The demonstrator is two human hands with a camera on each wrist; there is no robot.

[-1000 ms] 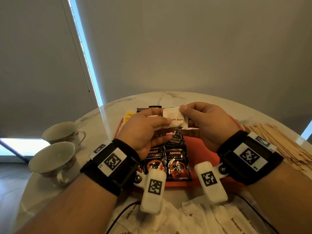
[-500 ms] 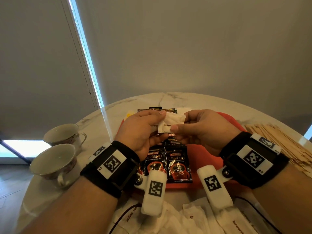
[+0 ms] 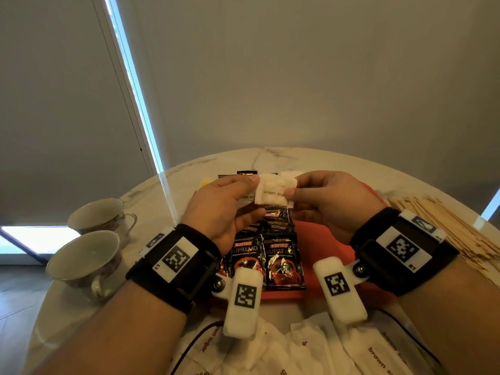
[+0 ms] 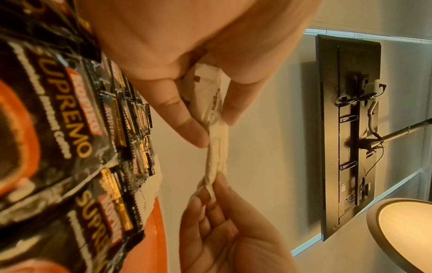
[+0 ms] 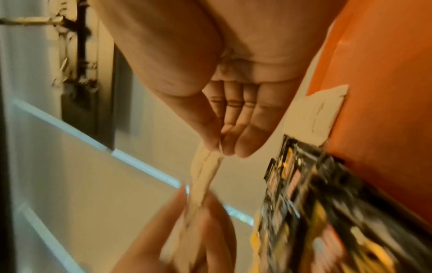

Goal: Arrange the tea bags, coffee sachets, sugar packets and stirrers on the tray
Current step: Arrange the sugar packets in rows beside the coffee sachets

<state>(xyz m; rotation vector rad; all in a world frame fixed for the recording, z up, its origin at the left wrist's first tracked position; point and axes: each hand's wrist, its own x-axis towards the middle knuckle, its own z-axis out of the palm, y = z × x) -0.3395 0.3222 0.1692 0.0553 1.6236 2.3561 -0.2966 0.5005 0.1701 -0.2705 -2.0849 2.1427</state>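
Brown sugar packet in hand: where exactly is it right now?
In the head view, the brown sugar packet hangs mid-frame, pinched between the left hand and right hand, above the coffee sachets on the orange tray.

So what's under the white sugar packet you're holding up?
Below the sugar packet, pinched between left hand and right hand, lie black coffee sachets overlapping on the orange tray. The hands cover part of the tray.

Hands hide the orange tray's (image 3: pixel 324 234) far half
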